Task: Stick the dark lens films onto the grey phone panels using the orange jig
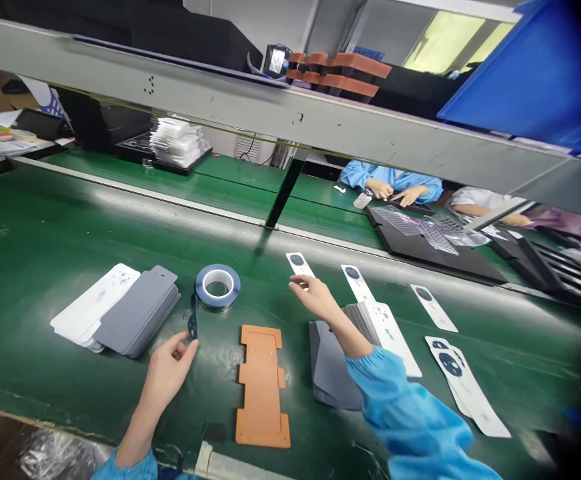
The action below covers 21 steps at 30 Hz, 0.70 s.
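My left hand (pixel 170 363) pinches the loose end of a dark tape strip (pixel 193 319) that hangs off the blue tape roll (pixel 201 287). My right hand (pixel 315 297) reaches over the lower end of a white card with a dark round patch (pixel 297 261); whether its fingertips hold anything is hidden. Between my hands, nearer to me, lies an orange fixture plate (pixel 260 390). Grey cards (pixel 140 310) and white cards (pixel 95 303) are stacked on the left. Under my right forearm are more grey cards (pixel 330 367) and white cards (pixel 395 340).
More patched white cards (pixel 433 308) lie at the right, some overlapping (pixel 475 393). A grey shelf beam (pixel 220 87) crosses above, with a dark post (pixel 285 190) below it. Across the bench, another person's hands (pixel 395 192) work near a black tray (pixel 435 257).
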Tool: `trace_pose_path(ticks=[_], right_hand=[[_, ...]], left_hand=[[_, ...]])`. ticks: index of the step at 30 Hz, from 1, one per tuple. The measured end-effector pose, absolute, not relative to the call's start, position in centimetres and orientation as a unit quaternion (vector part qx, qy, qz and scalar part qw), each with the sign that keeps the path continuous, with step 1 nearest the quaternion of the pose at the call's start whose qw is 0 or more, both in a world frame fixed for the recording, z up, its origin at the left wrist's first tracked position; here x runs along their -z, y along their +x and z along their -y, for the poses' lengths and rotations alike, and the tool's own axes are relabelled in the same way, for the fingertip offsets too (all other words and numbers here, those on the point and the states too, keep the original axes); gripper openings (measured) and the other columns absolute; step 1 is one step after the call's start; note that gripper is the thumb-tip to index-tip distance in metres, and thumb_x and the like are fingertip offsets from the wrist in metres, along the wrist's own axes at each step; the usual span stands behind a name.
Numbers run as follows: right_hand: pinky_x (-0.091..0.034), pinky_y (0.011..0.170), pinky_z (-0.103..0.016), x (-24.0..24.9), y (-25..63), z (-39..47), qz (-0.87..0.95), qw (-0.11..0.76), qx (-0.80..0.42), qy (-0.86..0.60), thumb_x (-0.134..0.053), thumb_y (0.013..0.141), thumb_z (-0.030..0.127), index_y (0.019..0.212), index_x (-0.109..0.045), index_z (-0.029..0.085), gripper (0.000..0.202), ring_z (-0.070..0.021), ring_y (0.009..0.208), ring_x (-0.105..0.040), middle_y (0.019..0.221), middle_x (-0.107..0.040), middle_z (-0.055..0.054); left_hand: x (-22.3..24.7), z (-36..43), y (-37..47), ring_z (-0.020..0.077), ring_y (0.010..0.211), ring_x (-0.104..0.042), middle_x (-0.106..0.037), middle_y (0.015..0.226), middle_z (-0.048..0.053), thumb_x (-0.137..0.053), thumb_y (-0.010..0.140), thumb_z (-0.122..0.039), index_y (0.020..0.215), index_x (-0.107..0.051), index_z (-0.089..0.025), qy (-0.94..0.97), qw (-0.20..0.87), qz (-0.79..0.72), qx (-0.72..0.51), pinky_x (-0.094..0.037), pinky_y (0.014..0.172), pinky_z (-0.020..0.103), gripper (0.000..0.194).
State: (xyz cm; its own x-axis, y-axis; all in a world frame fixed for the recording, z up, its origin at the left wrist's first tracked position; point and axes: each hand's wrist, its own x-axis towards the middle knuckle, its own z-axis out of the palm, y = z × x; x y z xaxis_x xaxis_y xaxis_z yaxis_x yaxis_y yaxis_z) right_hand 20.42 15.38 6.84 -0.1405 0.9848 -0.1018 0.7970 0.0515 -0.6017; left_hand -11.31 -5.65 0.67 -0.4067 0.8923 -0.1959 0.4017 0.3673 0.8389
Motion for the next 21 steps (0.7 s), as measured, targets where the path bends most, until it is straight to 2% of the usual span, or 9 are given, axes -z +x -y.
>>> trace_pose_path(ticks=[2,4,8,13,15,18,21], right_hand=[[-0.052,0.097,-0.036,-7.3,18.6,-11.7,0.738,0.193,-0.307,-0.57,-0.06,0.094,0.034,0.115,-0.074,0.021,0.029,-0.0235,0.104,-0.071,0.117,-0.076,-0.008],[-0.054,0.095,-0.038,-7.4,16.3,-8.0,0.753,0.215,-0.369,-0.5,-0.058,0.095,0.034,0.112,-0.075,0.022,0.027,-0.0246,0.103,-0.072,0.114,-0.077,-0.008],[-0.055,0.09,-0.04,-6.6,11.1,-3.0,0.755,0.234,-0.455,-0.409,-0.059,0.096,0.027,0.114,-0.075,0.024,0.024,-0.0249,0.099,-0.072,0.111,-0.077,-0.008],[-0.054,0.089,-0.037,-4.7,6.7,-2.1,0.75,0.294,-0.446,-0.391,-0.065,0.093,0.021,0.125,-0.07,0.024,0.032,-0.0217,0.097,-0.069,0.118,-0.071,-0.009],[-0.053,0.088,-0.035,-4.2,6.1,-2.1,0.743,0.315,-0.439,-0.394,-0.065,0.093,0.02,0.116,-0.072,0.023,0.024,-0.0202,0.095,-0.068,0.114,-0.07,-0.008],[-0.051,0.086,-0.033,-4.3,6.3,-1.6,0.729,0.352,-0.432,-0.396,-0.066,0.093,0.019,0.098,-0.076,0.023,0.012,-0.0193,0.095,-0.065,0.102,-0.067,-0.005],[-0.049,0.073,-0.03,-4.9,7.3,-0.5,0.698,0.359,-0.483,-0.388,-0.068,0.091,0.023,0.089,-0.077,0.023,0.009,-0.0161,0.078,-0.06,0.084,-0.062,-0.002]], left_hand=[[-1.0,5.3,-11.1,0.0222,0.066,-0.063,-0.064,0.065,0.003,-0.061,0.08,-0.063,0.092,-0.075,-0.015,0.428,0.395,-0.703,-0.409,-0.049,0.068,0.032,0.052],[-1.6,5.1,-10.8,0.025,0.077,-0.069,-0.072,0.075,0.007,-0.067,0.079,-0.06,0.086,-0.076,-0.015,0.418,0.45,-0.652,-0.445,-0.052,0.075,0.033,0.046],[-2.6,5.2,-10.4,0.0302,0.104,-0.072,-0.079,0.1,0.014,-0.074,0.081,-0.055,0.1,-0.079,-0.014,0.4,0.524,-0.581,-0.477,-0.053,0.095,0.039,0.045],[-2.3,5.9,-10.5,0.0275,0.101,-0.073,-0.079,0.107,0.014,-0.076,0.082,-0.051,0.108,-0.079,-0.015,0.403,0.538,-0.56,-0.485,-0.053,0.099,0.04,0.045],[-2.1,6.2,-10.7,0.0259,0.096,-0.073,-0.079,0.102,0.013,-0.076,0.082,-0.052,0.108,-0.079,-0.015,0.408,0.528,-0.57,-0.48,-0.054,0.095,0.039,0.045],[-1.8,6.6,-10.8,0.0223,0.077,-0.07,-0.077,0.085,0.01,-0.07,0.085,-0.059,0.099,-0.08,-0.013,0.408,0.494,-0.606,-0.472,-0.056,0.076,0.033,0.05],[-1.5,6.8,-10.9,0.0205,0.068,-0.066,-0.074,0.075,0.009,-0.062,0.088,-0.065,0.103,-0.079,-0.01,0.375,0.474,-0.637,-0.478,-0.051,0.062,0.029,0.059]])
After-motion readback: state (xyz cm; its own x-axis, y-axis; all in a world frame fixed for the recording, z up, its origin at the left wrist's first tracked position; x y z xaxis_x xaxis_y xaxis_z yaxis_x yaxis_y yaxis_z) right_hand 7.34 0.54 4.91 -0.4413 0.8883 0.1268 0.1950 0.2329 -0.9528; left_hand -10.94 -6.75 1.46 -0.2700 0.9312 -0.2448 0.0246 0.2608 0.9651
